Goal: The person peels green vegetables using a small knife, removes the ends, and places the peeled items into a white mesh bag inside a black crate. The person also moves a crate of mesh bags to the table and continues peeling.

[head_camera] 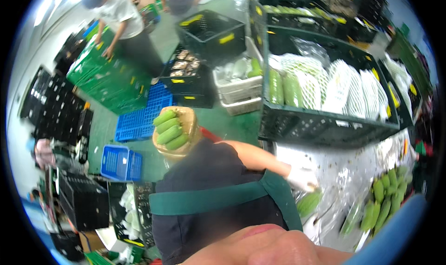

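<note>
My left hand, in a white glove with bare fingertips, reaches over a metal table. Its curled fingers close on the upper end of a green gourd, though the grip is blurred. Clear plastic film lies around that gourd. A film-wrapped gourd rests to the right, beside a pile of unwrapped green gourds. Beyond the hand, a large dark green crate holds gourds in white foam netting and gourds in clear film. My right hand is out of view.
Several gourds lie on a tape-wrapped bundle behind me. Grey crates, a blue pallet and a blue basket stand on the green floor. A person handles stacked green crates; others are farther off.
</note>
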A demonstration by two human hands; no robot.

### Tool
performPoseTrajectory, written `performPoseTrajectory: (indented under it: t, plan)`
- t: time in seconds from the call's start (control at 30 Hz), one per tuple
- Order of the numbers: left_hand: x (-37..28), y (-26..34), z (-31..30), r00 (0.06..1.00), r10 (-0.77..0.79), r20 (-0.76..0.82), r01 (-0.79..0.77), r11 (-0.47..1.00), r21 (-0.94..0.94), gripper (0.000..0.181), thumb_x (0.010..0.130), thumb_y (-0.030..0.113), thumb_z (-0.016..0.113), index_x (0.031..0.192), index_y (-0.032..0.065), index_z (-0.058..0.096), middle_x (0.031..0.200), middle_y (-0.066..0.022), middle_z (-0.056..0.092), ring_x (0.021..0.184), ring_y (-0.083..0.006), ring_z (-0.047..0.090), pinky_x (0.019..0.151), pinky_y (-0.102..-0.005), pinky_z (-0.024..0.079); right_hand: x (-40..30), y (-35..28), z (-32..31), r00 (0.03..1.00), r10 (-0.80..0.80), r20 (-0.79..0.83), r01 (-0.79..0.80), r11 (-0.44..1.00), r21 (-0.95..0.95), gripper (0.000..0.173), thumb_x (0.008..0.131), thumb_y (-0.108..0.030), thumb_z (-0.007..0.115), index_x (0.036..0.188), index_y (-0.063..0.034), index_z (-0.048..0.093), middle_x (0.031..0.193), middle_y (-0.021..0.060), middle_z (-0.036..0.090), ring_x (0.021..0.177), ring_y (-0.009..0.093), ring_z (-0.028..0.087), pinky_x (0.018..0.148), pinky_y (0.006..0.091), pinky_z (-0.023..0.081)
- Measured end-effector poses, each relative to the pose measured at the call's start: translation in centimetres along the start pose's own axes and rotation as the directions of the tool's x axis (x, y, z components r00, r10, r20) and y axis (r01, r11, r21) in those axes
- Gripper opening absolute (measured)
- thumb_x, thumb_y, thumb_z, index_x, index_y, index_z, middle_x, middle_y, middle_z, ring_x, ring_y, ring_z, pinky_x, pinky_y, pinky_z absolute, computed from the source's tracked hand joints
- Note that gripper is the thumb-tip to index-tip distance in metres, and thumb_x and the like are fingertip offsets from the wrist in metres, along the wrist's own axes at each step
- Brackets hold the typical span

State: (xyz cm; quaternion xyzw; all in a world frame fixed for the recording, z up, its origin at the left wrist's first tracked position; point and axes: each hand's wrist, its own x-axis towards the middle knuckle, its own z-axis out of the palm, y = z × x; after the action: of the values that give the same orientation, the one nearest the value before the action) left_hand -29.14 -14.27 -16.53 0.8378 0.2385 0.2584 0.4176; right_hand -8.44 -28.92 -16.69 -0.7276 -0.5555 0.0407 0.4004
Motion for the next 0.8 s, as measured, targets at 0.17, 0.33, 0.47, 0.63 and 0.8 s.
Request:
performPoseTrajectory:
  t: [0.17, 0.33, 0.47, 0.63, 0.8]
  plan:
    - [-3.1, -0.9, -2.0, 0.96, -0.147, -0.239, 0.156, 0.988, 0.02, 0.018, 0.074, 0.019, 0.06, 0.067, 0.0024, 0.059, 0.06, -0.0178, 0.055, 0.054, -0.0334, 0.055, 0.055, -0.0432, 0.043, 1.0, -2.6, -0.1, 0.962, 0.263, 0.077, -0.273, 0.935, 0.225, 0.029, 0.095, -0.024, 0.056, 0.081, 0.0017, 0.057, 0.063, 0.0058, 0.053, 0.049, 0.018, 0.048, 0.047, 0.0331, 0.039]
    - [-3.5, -0.1, -2.9, 0.938, -0.144, -0.314, 0.173, 0.983, 0.065, 0.023, 0.073, 0.021, 0.063, 0.06, 0.0061, 0.05, 0.051, -0.0125, 0.048, 0.045, -0.0279, 0.046, 0.05, -0.0392, 0.041, 3.2, -4.5, -0.3, 0.823, 0.482, 0.3, -0.567, 0.677, 0.469, 0.028, 0.095, -0.025, 0.057, 0.079, -0.0023, 0.053, 0.062, 0.0038, 0.049, 0.047, 0.015, 0.043, 0.044, 0.0306, 0.035]
    - [-2.4, -0.6, -1.7, 0.981, 0.031, -0.19, 0.01, 0.978, 0.21, 0.04, 0.069, 0.021, 0.068, 0.104, 0.0066, 0.056, 0.107, -0.0139, 0.057, 0.094, -0.0315, 0.055, 0.075, -0.0411, 0.048, 3.8, -5.4, -1.2, 0.756, 0.516, 0.403, -0.652, 0.53, 0.543, 0.028, 0.095, -0.026, 0.057, 0.077, -0.0054, 0.051, 0.061, 0.0022, 0.045, 0.046, 0.013, 0.04, 0.041, 0.0286, 0.031]
    - [-1.4, -1.0, 1.7, 0.983, 0.168, 0.068, -0.18, 0.948, 0.261, 0.081, 0.066, 0.027, 0.072, 0.14, 0.0148, 0.041, 0.135, -0.0142, 0.044, 0.128, -0.0375, 0.037, 0.099, -0.048, 0.042, 4.2, -6.9, -1.8, 0.67, 0.553, 0.495, -0.732, 0.382, 0.564, 0.029, 0.095, -0.028, 0.058, 0.076, -0.0094, 0.047, 0.059, 0.0003, 0.041, 0.044, 0.01, 0.036, 0.038, 0.0261, 0.027]
    - [-0.5, -0.6, 2.0, 0.96, 0.203, 0.193, -0.279, 0.753, 0.596, 0.052, 0.07, 0.027, 0.069, 0.119, 0.0132, 0.059, 0.126, -0.0113, 0.052, 0.121, -0.0312, 0.045, 0.095, -0.047, 0.044, 3.8, -5.0, -0.6, 0.772, 0.507, 0.384, -0.633, 0.553, 0.542, 0.03, 0.095, -0.024, 0.058, 0.074, -0.008, 0.044, 0.056, -0.0013, 0.036, 0.041, 0.008, 0.032, 0.034, 0.0254, 0.024]
